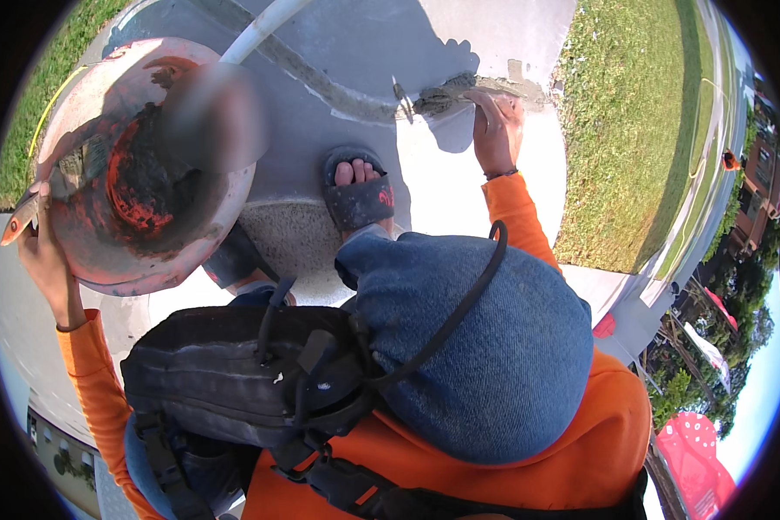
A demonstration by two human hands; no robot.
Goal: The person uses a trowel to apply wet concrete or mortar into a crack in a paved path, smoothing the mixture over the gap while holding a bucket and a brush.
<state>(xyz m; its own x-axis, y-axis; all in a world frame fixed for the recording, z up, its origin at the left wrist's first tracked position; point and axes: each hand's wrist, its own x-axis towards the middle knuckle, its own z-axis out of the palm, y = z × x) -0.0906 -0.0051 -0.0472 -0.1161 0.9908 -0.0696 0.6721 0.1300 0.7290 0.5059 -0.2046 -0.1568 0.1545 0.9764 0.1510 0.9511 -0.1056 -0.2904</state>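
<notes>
My left hand (47, 260) is at the left rim of a wide basin (227, 211), its fingers around the wooden handle of a paintbrush (21, 221). The brush's bristles point into the basin, whose inside is smeared with red and dark residue. My right hand (499, 127) reaches down to a strip of wet-looking grey mortar (445, 94) on the pavement. Its fingers are bent together at the mortar; whether they hold a thin tool cannot be made out. A small pointed object (401, 97) lies just left of the mortar.
A white pole (263, 29) slants down to a blurred patch over the basin. My sandalled foot (361, 188) stands on the concrete (338, 71) between basin and mortar. A black bag (247, 370) hangs at my front. Grass (617, 130) borders the pavement at right.
</notes>
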